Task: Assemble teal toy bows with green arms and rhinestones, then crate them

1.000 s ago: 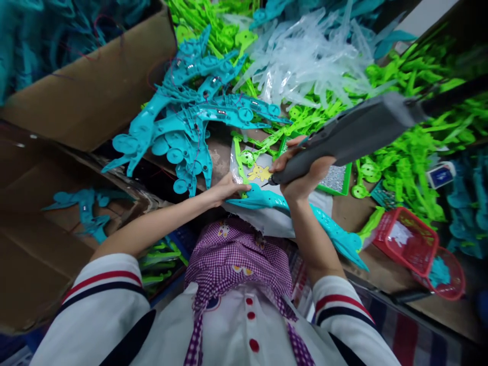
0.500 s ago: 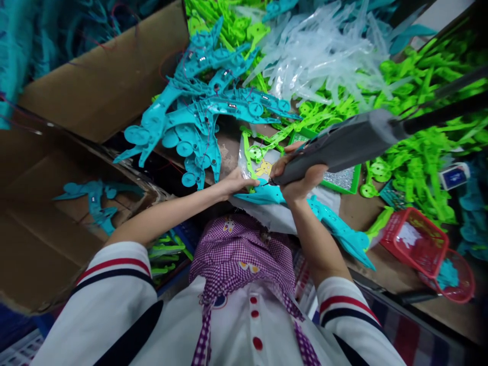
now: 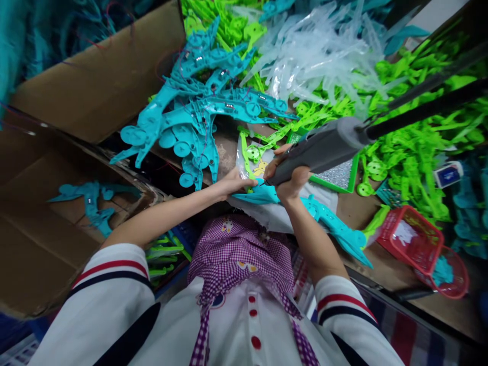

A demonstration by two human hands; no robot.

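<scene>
— How did the teal plastic blade (image 3: pixel 324 223) look to handle?

— Light, thin and stiff, I'd judge, probably a bit slick. It lay across the white cloth (image 3: pixel 267 216) at the bench edge. The left hand (image 3: pixel 231 184) pinned its near end, fingers curled flat; best held there, by the broad end.

— And the right hand (image 3: pixel 287 175)?

— Wrapped fully round the grey electric screwdriver (image 3: pixel 320 148), tip on the blade. Since half a second before, the driver had tilted lower; the piled green parts (image 3: pixel 412 152) beyond hadn't moved.

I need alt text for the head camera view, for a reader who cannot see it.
The right hand grips a grey power screwdriver, its tip on a teal plastic part that the left hand steadies. Piles of teal, green and clear parts surround them.
</scene>
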